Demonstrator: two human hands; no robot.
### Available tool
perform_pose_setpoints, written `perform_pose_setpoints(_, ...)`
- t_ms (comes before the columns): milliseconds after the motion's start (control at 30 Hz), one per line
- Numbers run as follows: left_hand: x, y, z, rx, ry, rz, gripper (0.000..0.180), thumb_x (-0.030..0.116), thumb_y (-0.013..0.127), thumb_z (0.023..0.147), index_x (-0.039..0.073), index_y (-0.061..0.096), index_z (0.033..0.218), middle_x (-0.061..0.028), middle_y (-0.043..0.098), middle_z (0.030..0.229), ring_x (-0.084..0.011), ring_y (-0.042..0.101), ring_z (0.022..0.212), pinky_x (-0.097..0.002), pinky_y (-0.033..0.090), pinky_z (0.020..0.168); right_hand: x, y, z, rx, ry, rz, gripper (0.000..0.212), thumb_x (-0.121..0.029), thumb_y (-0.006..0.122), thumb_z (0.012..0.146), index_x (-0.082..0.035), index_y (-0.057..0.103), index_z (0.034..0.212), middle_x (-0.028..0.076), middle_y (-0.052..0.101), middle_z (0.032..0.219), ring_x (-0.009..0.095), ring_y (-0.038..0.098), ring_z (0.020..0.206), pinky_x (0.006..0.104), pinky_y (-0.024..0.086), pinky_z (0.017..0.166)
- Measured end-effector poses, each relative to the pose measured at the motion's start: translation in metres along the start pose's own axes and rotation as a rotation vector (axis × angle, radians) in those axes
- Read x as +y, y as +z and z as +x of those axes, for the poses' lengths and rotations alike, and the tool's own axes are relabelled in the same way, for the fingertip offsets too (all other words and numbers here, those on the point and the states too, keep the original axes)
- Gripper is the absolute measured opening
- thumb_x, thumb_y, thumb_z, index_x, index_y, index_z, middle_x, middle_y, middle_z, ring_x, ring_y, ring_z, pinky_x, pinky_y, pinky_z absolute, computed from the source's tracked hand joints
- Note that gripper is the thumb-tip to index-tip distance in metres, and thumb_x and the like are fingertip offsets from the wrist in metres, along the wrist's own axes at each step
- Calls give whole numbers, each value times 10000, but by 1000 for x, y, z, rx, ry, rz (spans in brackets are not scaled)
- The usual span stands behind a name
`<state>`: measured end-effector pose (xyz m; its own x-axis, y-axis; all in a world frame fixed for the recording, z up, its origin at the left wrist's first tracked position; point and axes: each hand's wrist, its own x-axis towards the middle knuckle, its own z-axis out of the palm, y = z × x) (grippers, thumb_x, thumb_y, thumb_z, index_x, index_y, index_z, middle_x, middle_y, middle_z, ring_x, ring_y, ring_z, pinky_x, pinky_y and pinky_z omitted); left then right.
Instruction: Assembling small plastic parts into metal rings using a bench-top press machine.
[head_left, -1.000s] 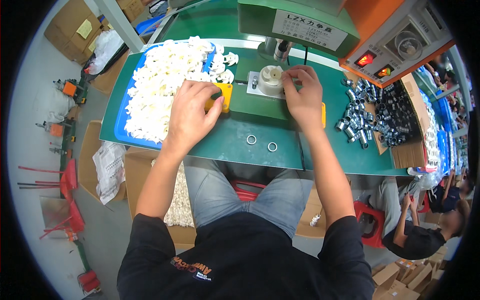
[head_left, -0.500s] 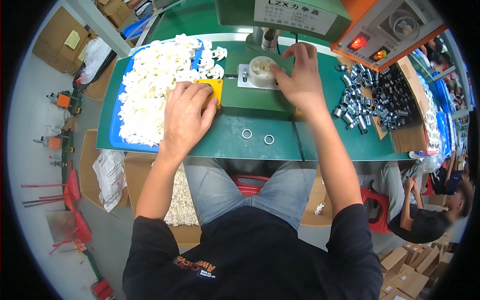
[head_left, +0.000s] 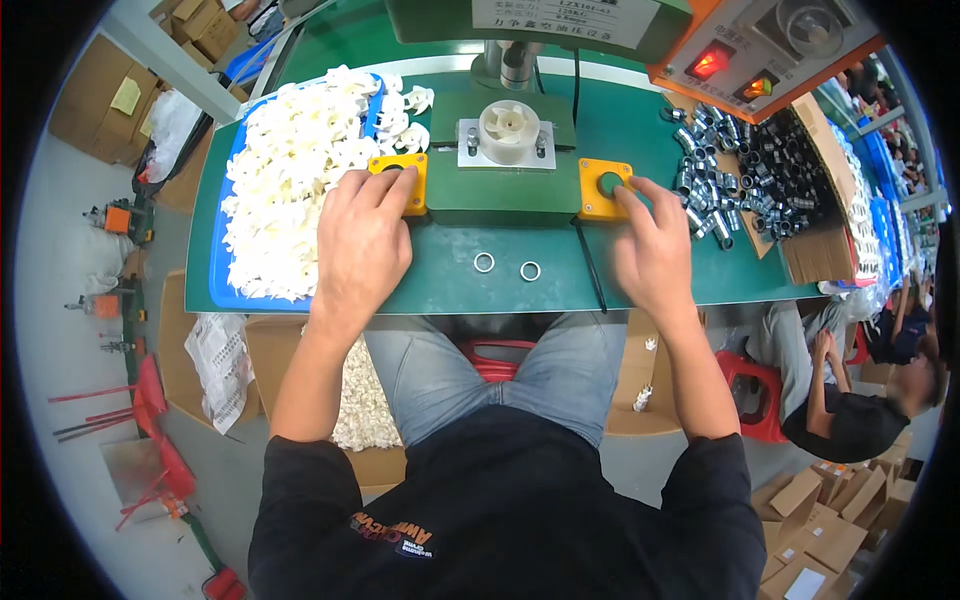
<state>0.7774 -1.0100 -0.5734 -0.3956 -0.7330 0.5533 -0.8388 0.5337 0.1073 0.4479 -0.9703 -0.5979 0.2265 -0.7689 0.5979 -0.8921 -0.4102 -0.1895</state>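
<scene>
Your left hand (head_left: 365,240) lies flat with its fingers loose and apart, the fingertips resting on the yellow square button box (head_left: 400,180); it clamps on nothing. Your right hand (head_left: 652,250) is likewise spread, the index finger on the second yellow button box with a green button (head_left: 605,187), holding nothing. Between the two grips, on the green press base, sits a cream plastic impeller (head_left: 509,127). Left of your left grip, a blue tray (head_left: 216,270) holds white plastic parts. Nearer you, two small metal rings (head_left: 507,267) lie on the green tabletop (head_left: 560,280). Right of your right grip lies a heap of metal sleeves (head_left: 720,190).
</scene>
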Motion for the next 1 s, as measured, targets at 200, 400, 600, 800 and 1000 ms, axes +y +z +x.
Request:
perform_pose_setpoints(200, -2, 1, 8, -59, -8, 24, 465, -58, 626, 752, 27, 723, 1199, -103, 692, 929, -287, 605, 912, -412, 500, 833, -1, 8, -3, -59, 91, 34, 487, 3, 590, 763, -2, 630, 1248, 204, 586, 1267, 394, 574, 1153, 489, 472, 984)
perform_pose_setpoints(400, 0, -2, 11, -26, -2, 58, 391, -61, 619, 748, 21, 751, 1107, -117, 681, 872, -299, 615, 877, -412, 510, 782, -6, 12, -1, -58, 132, 3, 519, -5, 592, 780, -26, 616, 1298, 220, 548, 1308, 410, 534, 1211, 499, 460, 1019)
perform_pose_setpoints(600, -6, 5, 13, -1, 8, -10, 332, -63, 606, 740, 10, 759, 1026, -151, 702, 853, -324, 627, 852, -430, 531, 788, -7, 12, -6, -47, 142, 9, 504, -1, 604, 782, -19, 624, 1285, 216, 551, 1294, 411, 529, 1217, 498, 459, 1025)
perform_pose_setpoints(800, 0, -2, 1, -20, -106, -21, 313, -57, 605, 758, 4, 754, 1026, -154, 734, 934, -343, 631, 907, -431, 536, 845, -7, 7, 1, -72, 138, 17, 428, -43, 643, 807, -16, 652, 1234, 211, 560, 1293, 407, 515, 1250, 494, 446, 1047)
perform_pose_setpoints(1000, 0, -14, -1, 15, -154, -134, 324, -35, 617, 768, 0, 748, 1063, -157, 733, 1021, -344, 625, 969, -421, 533, 902, -15, 8, 32, 25, 128, 72, 534, -261, 783, 821, -10, 630, 1266, 210, 574, 1315, 405, 508, 1275, 492, 428, 1061)
